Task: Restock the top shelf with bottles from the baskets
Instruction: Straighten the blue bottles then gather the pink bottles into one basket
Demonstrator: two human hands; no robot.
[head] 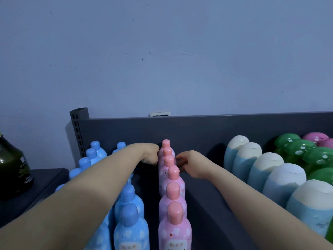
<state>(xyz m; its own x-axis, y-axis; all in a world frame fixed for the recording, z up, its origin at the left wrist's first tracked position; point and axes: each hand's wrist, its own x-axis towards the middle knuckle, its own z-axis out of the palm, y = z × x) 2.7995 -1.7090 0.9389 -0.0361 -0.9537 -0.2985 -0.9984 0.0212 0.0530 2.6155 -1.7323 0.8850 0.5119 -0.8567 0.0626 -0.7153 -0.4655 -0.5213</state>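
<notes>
A single file of several pink bottles with salmon caps runs from front to back on the dark top shelf. My left hand reaches over the blue bottles and rests against the left side of the rear pink bottles, its fingers bent down and hidden. From the right, my right hand comes at the same rear pink bottles with its fingers curled round their side. Rows of blue bottles stand left of the pink file.
Right of a bare strip of shelf stand light-blue bottles with cream caps, then green-capped bottles and a pink one at the far right. A dark green bottle sits on a lower surface at left. The shelf's back panel rises behind.
</notes>
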